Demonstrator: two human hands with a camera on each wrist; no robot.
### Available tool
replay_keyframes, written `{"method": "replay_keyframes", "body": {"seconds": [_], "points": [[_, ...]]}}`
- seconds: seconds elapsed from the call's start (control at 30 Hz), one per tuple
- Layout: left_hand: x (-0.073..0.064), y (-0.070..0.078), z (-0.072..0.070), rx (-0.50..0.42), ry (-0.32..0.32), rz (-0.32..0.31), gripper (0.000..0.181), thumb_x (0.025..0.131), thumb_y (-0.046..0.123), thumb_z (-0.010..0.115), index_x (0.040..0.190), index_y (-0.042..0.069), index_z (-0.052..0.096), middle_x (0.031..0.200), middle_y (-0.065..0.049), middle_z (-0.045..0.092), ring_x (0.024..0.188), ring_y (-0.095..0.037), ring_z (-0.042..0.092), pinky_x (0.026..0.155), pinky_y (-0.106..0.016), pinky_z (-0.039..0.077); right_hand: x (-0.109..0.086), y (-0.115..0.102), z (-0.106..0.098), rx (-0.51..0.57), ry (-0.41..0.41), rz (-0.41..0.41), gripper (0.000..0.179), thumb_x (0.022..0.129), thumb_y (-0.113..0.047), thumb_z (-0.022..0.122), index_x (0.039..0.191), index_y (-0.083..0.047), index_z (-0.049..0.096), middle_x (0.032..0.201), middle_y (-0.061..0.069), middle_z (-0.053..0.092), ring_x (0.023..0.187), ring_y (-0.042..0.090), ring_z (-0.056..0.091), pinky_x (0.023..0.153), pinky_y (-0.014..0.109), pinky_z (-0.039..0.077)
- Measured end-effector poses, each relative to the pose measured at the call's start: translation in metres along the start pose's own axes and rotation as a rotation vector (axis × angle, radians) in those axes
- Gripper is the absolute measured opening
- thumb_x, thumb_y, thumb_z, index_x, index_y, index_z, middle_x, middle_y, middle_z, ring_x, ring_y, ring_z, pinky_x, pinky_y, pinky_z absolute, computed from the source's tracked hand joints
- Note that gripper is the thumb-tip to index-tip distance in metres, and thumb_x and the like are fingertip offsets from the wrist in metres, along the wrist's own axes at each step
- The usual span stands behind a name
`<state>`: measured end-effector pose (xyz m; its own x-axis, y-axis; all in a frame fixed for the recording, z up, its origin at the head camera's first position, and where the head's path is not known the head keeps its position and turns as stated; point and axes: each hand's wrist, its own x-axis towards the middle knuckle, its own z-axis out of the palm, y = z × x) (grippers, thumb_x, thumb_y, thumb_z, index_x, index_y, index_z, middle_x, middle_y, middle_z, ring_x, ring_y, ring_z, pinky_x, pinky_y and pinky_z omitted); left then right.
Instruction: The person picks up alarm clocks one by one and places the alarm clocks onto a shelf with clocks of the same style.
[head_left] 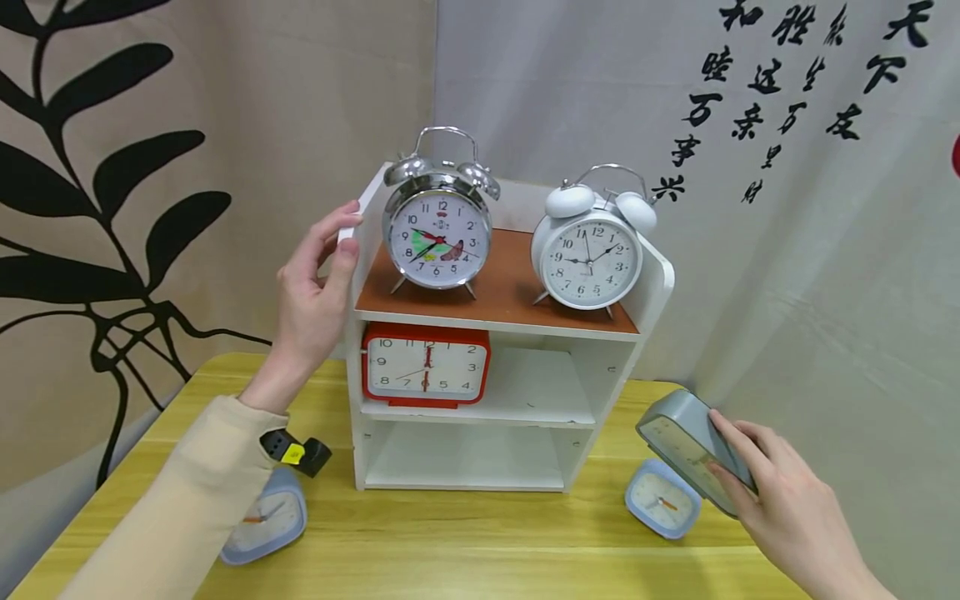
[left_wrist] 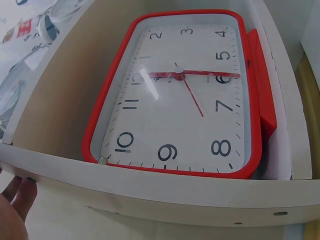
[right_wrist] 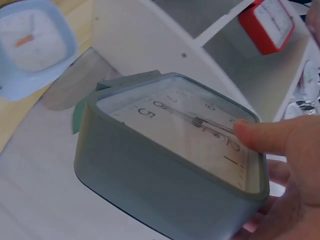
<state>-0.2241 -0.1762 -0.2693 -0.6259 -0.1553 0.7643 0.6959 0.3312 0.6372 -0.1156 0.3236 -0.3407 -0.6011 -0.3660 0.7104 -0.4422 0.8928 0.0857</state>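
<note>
My left hand (head_left: 315,287) pinches the upper left side edge of a white three-tier shelf (head_left: 468,483), thumb in front and fingers behind. At the right, my right hand (head_left: 787,492) holds a grey-green table clock (head_left: 693,446) tilted in the air, with the thumb across its face. A silver twin-bell alarm clock (head_left: 437,237) and a white twin-bell alarm clock (head_left: 591,258) stand on the brown top tier. In the middle tier, a red rectangular clock (left_wrist: 175,95) is at the left, its face forward.
Two light-blue clocks lie face up on the wooden table (head_left: 465,550): one blue clock (head_left: 266,521) beneath my left forearm, another blue clock (head_left: 663,498) just below the held clock. Curtains with a black leaf print (head_left: 112,179) and black characters hang behind.
</note>
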Motion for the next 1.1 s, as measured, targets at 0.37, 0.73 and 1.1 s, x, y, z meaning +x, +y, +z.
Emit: {"method": "replay_keyframes", "body": {"seconds": [0.37,0.73,1.1], "points": [[0.0,-0.001,0.001,-0.013,0.001,-0.004,0.037,0.11,0.02,0.051,0.144,0.008,0.058,0.161,-0.005,0.055,0.135,-0.029,0.06,0.094,-0.007,0.054,0.009,-0.03,-0.004,0.13,0.019,-0.053,0.07,0.106,-0.064,0.035,0.142,-0.013,0.066,0.117,0.002,0.07,0.112,-0.003,0.054,0.085,0.01,0.046],[0.0,-0.001,0.001,-0.014,0.01,0.015,0.037,0.11,0.021,0.051,0.143,0.007,0.059,0.159,-0.007,0.056,0.133,-0.025,0.062,0.094,-0.007,0.055,0.022,-0.051,-0.003,0.15,-0.019,-0.152,0.064,0.11,-0.058,0.035,0.144,-0.012,0.065,0.124,-0.002,0.068,0.11,0.006,0.059,0.084,0.012,0.051],[0.0,-0.001,0.0,-0.011,0.004,0.016,0.037,0.11,0.02,0.051,0.144,0.007,0.058,0.16,-0.007,0.056,0.134,-0.027,0.061,0.094,-0.007,0.054,0.034,-0.066,0.004,0.179,-0.051,-0.203,0.059,0.111,-0.052,0.036,0.145,-0.013,0.064,0.125,0.002,0.069,0.11,0.012,0.062,0.093,0.015,0.048]]}}
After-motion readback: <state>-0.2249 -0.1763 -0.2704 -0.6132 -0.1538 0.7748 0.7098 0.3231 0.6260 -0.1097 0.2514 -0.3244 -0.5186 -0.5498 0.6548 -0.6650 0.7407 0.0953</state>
